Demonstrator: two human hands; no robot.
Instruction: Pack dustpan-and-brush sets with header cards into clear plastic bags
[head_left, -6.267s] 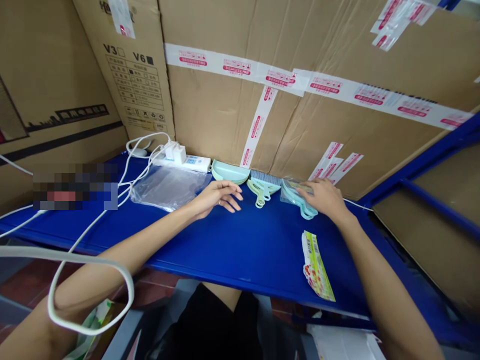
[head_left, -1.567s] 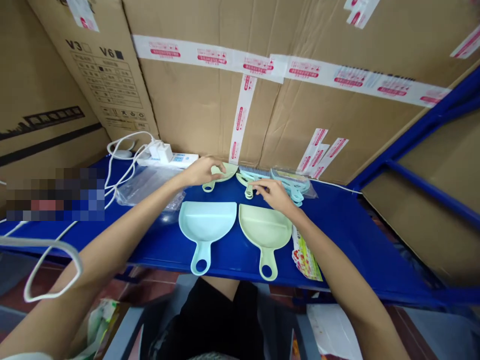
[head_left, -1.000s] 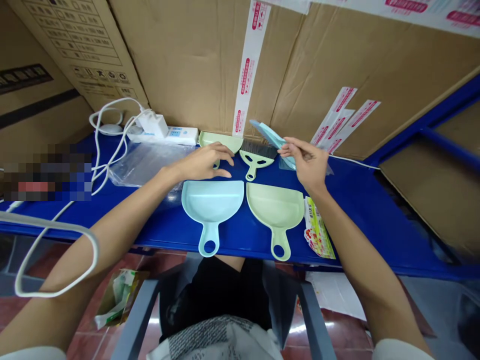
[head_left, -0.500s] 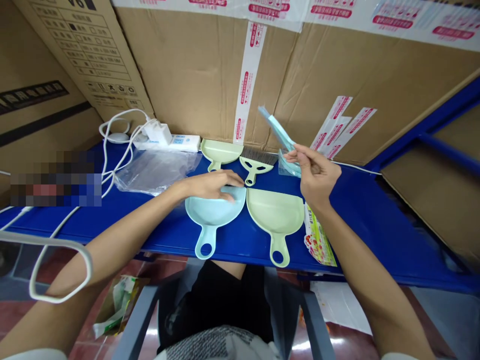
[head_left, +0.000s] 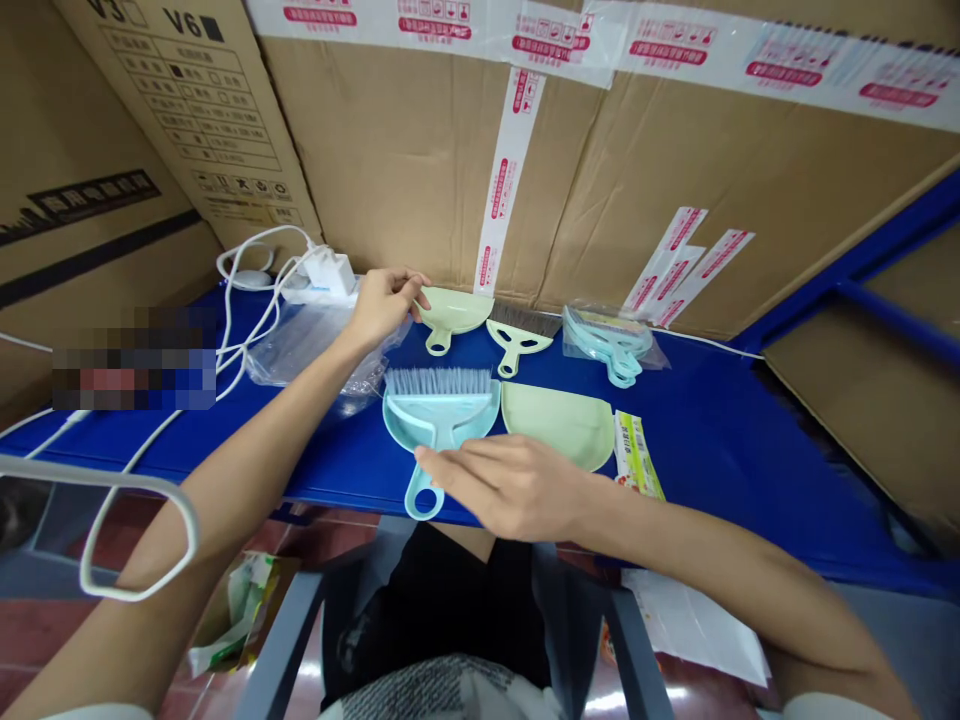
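My right hand (head_left: 517, 485) is closed on the handle of a light blue hand brush (head_left: 442, 405), its pale bristles pointing toward the back. The brush lies over a light blue dustpan (head_left: 421, 500) near the table's front edge. My left hand (head_left: 388, 305) reaches to the back, its fingers curled at the left corner of a small green dustpan (head_left: 451, 312). A green brush (head_left: 517, 340) with dark bristles lies beside that pan. Right of the blue pan is a larger green dustpan (head_left: 559, 420), its handle hidden by my right hand.
A bagged blue brush-and-dustpan set (head_left: 615, 345) lies at the back right. A printed packet (head_left: 637, 455) is on the blue table (head_left: 720, 440). Clear plastic bags (head_left: 300, 345), white cables (head_left: 232, 345) and a power strip occupy the left. Cardboard (head_left: 405, 160) walls the back.
My right hand has come down and left, bringing the blue brush onto the blue dustpan. My left hand has moved from the blue dustpan back and left to the small green one.
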